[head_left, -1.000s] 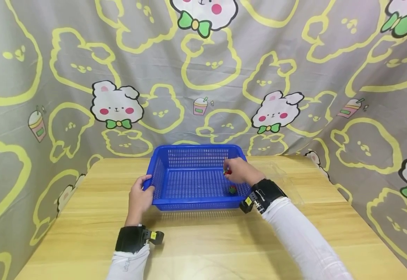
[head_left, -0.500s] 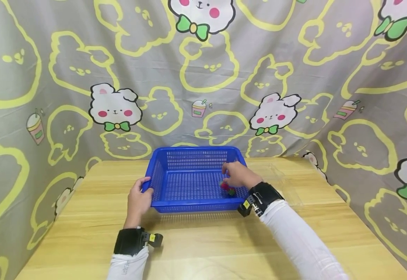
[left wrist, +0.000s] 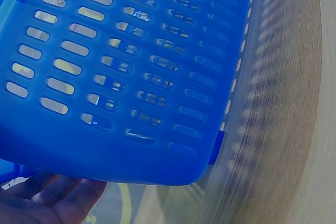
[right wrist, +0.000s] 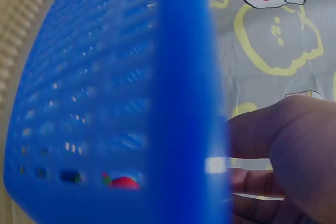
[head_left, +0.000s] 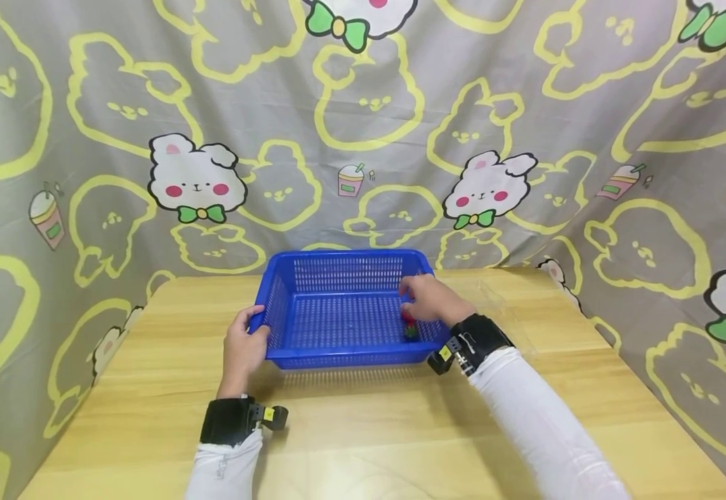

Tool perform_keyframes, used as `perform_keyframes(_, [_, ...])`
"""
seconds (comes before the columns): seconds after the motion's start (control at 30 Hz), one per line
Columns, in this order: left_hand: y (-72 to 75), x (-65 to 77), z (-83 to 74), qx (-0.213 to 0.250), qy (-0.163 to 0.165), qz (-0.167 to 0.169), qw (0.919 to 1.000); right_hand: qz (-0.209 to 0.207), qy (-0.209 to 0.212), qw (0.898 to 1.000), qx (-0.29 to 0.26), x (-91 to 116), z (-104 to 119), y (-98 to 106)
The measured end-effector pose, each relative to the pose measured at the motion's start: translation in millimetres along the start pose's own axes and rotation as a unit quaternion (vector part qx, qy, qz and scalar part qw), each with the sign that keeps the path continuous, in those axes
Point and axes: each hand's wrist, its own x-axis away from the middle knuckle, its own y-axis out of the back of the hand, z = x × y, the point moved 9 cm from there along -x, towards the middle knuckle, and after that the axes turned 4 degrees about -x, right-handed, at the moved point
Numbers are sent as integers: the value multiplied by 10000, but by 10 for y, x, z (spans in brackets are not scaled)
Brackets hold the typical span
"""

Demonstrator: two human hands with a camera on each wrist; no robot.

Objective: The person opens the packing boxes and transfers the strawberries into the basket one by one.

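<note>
A blue plastic basket (head_left: 347,357) with slotted walls stands on the wooden table in the head view. My left hand (head_left: 243,347) grips its left rim; in the left wrist view, the fingers (left wrist: 63,195) show just past the rim. Over the basket's right end, my right hand (head_left: 433,298) hangs with loosely bent fingers, nothing visible between them. Below it on the basket floor lie a red strawberry (head_left: 407,317) and a second strawberry (head_left: 410,332) with its green leaves showing. Through the slots in the right wrist view, one red strawberry (right wrist: 125,183) appears, apart from the hand.
A clear plastic container (head_left: 494,295) sits right of the basket, partly hidden behind the right forearm. The wooden table (head_left: 350,444) reaches back to a patterned curtain (head_left: 288,201) that encloses the far side and both flanks.
My right hand has let a strawberry drop into the basket beside the other one, and the dropped strawberry has shifted a little. The left hand keeps its grip on the rim.
</note>
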Motion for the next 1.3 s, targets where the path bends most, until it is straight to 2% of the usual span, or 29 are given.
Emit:
perform_keyframes(0.27, [10,-5,-11,-1,53,17,10000,-355,-217,9989,-201,98,-173,245])
perform_keyframes(0.63, [-14,-12,-3,30,64,11,10000,-691,-289,9964,-387,250,-411,452])
perform_keyframes(0.93, [1,-21,8,26,77,-22,10000,-814,-228,9959,-320,361,-615,454])
perform_keyframes(1.3, [-10,-19,20,99,175,43,9998,-452,-436,9978,-235,478,-823,313])
